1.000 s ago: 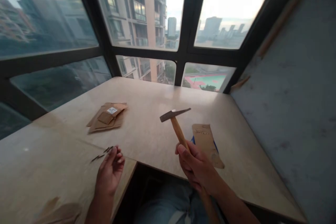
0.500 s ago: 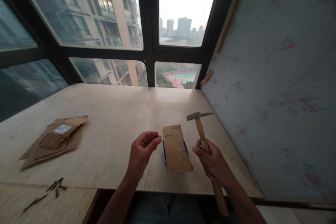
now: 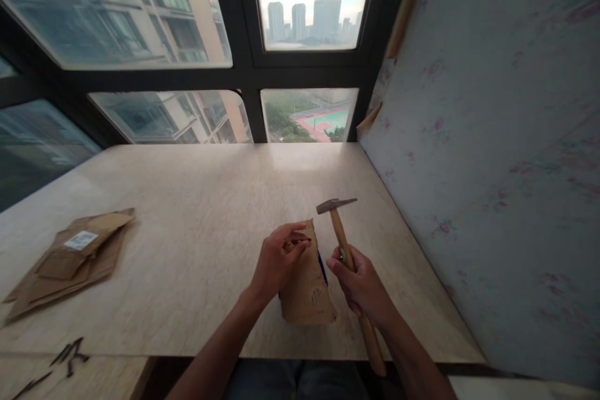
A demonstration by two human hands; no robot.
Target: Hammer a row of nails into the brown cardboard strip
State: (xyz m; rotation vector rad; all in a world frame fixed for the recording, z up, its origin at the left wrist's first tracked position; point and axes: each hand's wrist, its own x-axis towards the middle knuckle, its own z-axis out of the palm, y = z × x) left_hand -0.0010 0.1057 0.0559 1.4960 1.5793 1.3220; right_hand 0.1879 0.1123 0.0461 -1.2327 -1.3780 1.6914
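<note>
A person works at a pale worktop (image 3: 197,231) before dark-framed windows, right hand (image 3: 360,281) wrapped firmly around the wooden handle of a hammer (image 3: 339,228), its metal head raised toward the back edge and its butt reaching over the front edge. The left hand (image 3: 274,262) leans over the far end of a piece of cardboard (image 3: 304,294), thumb and fingertips drawn together on a small dark piece (image 3: 308,239), mostly hidden; whether the fingers touch the cardboard cannot be told. The cardboard, its surface torn in places, lies right of center near the worktop's front edge, with a blue object (image 3: 322,267) showing beneath its side. Brown paper packets (image 3: 70,262), the top one labeled, lie stacked by the left edge, while slender dark nails (image 3: 70,353) scatter around a seam toward the front left corner.
</note>
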